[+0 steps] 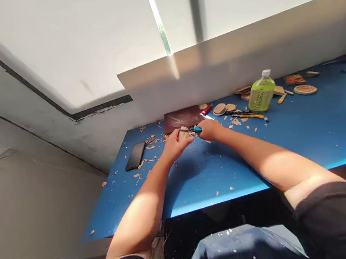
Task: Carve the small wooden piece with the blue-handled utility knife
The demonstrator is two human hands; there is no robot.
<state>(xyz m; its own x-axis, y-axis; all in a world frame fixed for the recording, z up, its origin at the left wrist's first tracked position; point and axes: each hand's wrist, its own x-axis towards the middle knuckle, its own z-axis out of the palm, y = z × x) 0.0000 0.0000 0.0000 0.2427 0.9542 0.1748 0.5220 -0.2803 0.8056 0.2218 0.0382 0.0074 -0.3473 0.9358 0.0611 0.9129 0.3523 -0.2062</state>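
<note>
My right hand (pixel 210 129) is closed around the teal handle of a carving knife (pixel 197 129). The knife's narrow dark blade points left, across the fingers of my left hand (pixel 176 144). That hand is closed too, its thumb stretched toward the right; what it grips is mostly hidden by the fingers. Both hands are close together just above the blue table, at the near edge of a dark red-brown mat (pixel 182 119). Thin wood shavings (pixel 150 147) are scattered around them.
A black phone (pixel 135 156) lies to the left. Toward the wall are a red tool (pixel 206 109), round wood slices (pixel 220 108), a yellow cutter (pixel 251 115) and a bottle of green liquid (pixel 261 93). The blue table (pixel 299 130) ends close to my lap.
</note>
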